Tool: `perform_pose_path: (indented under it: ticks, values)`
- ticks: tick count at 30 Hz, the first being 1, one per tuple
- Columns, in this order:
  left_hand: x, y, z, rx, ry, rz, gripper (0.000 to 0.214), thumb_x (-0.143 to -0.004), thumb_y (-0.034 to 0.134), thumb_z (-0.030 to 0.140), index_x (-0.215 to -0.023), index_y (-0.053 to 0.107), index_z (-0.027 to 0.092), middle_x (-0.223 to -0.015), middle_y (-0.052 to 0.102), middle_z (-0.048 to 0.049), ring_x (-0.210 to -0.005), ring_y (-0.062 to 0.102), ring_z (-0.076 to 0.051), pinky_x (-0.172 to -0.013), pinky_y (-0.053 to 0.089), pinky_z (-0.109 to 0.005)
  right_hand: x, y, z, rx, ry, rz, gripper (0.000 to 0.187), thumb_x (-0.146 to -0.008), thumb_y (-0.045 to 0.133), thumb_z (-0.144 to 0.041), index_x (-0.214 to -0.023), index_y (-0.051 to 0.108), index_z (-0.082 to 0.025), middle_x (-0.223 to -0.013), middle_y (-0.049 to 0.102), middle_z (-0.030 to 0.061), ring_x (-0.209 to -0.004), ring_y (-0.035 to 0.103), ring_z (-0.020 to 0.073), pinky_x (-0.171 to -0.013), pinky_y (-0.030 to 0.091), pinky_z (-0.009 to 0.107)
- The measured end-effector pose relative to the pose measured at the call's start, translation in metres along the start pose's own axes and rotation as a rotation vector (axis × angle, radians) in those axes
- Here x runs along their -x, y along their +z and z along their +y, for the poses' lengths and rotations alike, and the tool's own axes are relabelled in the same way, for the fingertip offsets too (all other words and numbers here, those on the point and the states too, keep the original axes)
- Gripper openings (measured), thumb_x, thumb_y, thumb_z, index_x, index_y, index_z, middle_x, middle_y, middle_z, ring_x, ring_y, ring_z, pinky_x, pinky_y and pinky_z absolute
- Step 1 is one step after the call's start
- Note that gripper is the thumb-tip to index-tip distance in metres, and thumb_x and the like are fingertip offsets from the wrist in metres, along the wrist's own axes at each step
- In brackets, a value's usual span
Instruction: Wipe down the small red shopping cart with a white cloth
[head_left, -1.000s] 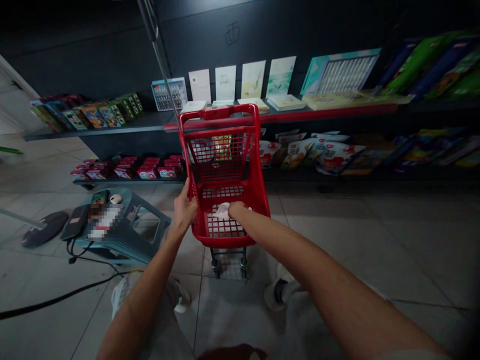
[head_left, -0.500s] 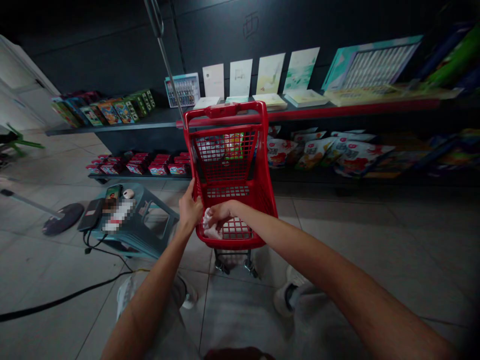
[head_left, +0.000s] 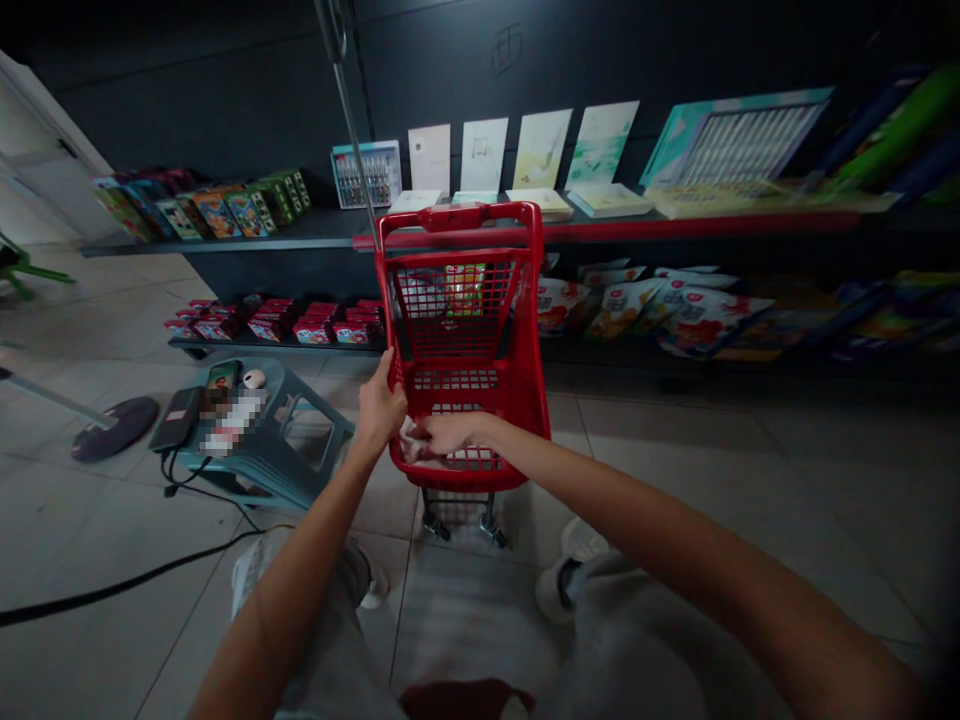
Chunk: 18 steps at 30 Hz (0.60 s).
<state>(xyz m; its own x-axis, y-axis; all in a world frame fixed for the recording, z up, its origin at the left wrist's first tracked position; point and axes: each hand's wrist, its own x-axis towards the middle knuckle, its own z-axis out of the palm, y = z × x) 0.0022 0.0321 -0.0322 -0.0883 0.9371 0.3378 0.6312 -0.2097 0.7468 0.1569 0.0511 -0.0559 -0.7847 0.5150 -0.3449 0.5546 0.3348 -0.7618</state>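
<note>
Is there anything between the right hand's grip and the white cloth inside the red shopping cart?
Nothing visible stands between them: the right hand's grip touches the white cloth directly, in the near left corner of the red shopping cart.

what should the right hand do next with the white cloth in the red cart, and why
Probably slide the white cloth rightward along the near end of the red cart: the right hand has it bunched at the basket's near-left corner, the grid floor continues to the right, and the left hand on the left side seems able to steady the cart.
</note>
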Motion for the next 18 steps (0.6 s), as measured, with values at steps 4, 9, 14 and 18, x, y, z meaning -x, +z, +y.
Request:
perform_pose_path:
  ticks: [4,9,14,18]
  values:
    - [-0.004,-0.002,-0.003,-0.025,0.035,-0.07,0.064,-0.085,0.054,0.005,-0.147,0.059,0.02,-0.158,0.052,-0.0081,-0.137,0.06,-0.028,-0.121,0.044,-0.043,0.026,-0.005,0.0,0.153,-0.066,-0.038,0.036,-0.07,0.059,0.001,-0.099,0.076,-0.012,-0.089,0.077,0.0023,-0.071,0.062,0.0144,-0.065,0.044,0.021]
    - [-0.013,-0.008,-0.011,-0.026,0.03,-0.096,0.058,-0.088,0.055,0.008,-0.143,0.063,0.022,-0.16,0.051,-0.0044,-0.142,0.056,-0.023,-0.124,0.04,-0.037,0.06,-0.032,0.008,0.328,0.048,-0.237,0.045,-0.068,0.061,-0.001,-0.108,0.077,-0.012,-0.092,0.077,0.0045,-0.078,0.066,0.0186,-0.068,0.045,0.024]
    - [-0.019,-0.012,-0.019,-0.037,0.044,-0.092,0.052,-0.089,0.055,0.01,-0.138,0.067,0.021,-0.154,0.057,-0.0055,-0.135,0.063,-0.022,-0.119,0.046,-0.033,0.066,-0.035,0.009,0.606,0.294,-0.345,0.057,-0.066,0.063,-0.004,-0.121,0.076,-0.013,-0.108,0.077,0.0122,-0.087,0.07,0.0251,-0.067,0.046,0.028]
    - [-0.022,-0.013,-0.021,-0.069,0.038,-0.066,0.044,-0.088,0.054,0.012,-0.127,0.074,0.021,-0.138,0.071,-0.0059,-0.122,0.07,-0.022,-0.114,0.05,-0.034,0.057,-0.023,0.005,0.473,0.123,-0.165,0.053,-0.074,0.059,-0.005,-0.124,0.075,-0.014,-0.114,0.077,0.011,-0.093,0.071,0.0226,-0.07,0.047,0.026]
